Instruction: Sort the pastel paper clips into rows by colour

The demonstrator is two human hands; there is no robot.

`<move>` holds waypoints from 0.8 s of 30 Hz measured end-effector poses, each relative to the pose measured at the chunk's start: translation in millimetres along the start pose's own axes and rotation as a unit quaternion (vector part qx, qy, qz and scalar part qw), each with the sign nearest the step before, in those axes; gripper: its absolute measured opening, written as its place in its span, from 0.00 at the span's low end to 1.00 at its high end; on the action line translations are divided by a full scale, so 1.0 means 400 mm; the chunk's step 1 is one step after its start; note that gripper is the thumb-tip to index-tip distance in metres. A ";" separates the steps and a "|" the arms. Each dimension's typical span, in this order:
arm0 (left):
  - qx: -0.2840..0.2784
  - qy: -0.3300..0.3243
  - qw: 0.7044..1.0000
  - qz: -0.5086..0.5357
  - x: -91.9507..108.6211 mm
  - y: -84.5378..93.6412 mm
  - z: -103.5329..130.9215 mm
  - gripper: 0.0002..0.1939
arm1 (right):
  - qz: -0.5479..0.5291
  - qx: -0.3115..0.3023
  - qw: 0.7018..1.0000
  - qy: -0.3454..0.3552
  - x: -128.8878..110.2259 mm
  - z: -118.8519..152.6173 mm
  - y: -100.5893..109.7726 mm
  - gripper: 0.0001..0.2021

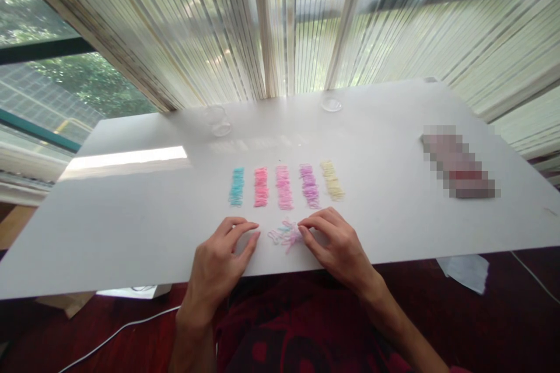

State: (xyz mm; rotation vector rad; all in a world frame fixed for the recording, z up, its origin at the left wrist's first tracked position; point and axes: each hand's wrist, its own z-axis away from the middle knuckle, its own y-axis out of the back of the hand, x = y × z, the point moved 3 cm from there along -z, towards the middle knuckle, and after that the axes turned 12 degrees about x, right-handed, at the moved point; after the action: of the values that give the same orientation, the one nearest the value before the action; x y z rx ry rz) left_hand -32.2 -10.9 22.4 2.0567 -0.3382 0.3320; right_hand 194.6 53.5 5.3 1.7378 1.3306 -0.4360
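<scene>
sunlit white table (140, 233), striped curtains (210, 29), dark red floor (140, 352)

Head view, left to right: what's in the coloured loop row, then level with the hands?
Loop row: teal loops, coral loops, pink loops, purple loops, pale yellow loops. Nearer: left hand, mixed loop pile, right hand.

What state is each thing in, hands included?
Mixed bands, in a loose pile.
Blue bands, in a strip.
Coral bands, in a strip.
Pink bands, in a strip.
Purple bands, in a strip.
Yellow bands, in a strip.
Left hand, thumb and fingers apart.
Right hand, fingertips at mixed bands; grip unclear.
Clear dishes, set down.
Curtain, hanging down.
Blurred item, unclear.
</scene>
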 end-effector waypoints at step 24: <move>-0.060 -0.032 0.985 0.160 0.051 -0.029 0.006 0.07 | -0.020 -0.045 0.999 0.024 -0.012 -0.002 -0.003 0.07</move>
State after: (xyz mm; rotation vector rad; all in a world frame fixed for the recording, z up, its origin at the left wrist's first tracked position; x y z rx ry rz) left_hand -8.6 -9.4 19.6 1.8949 -0.7155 0.4296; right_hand 191.5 51.4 8.7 1.6597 1.3995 -0.3525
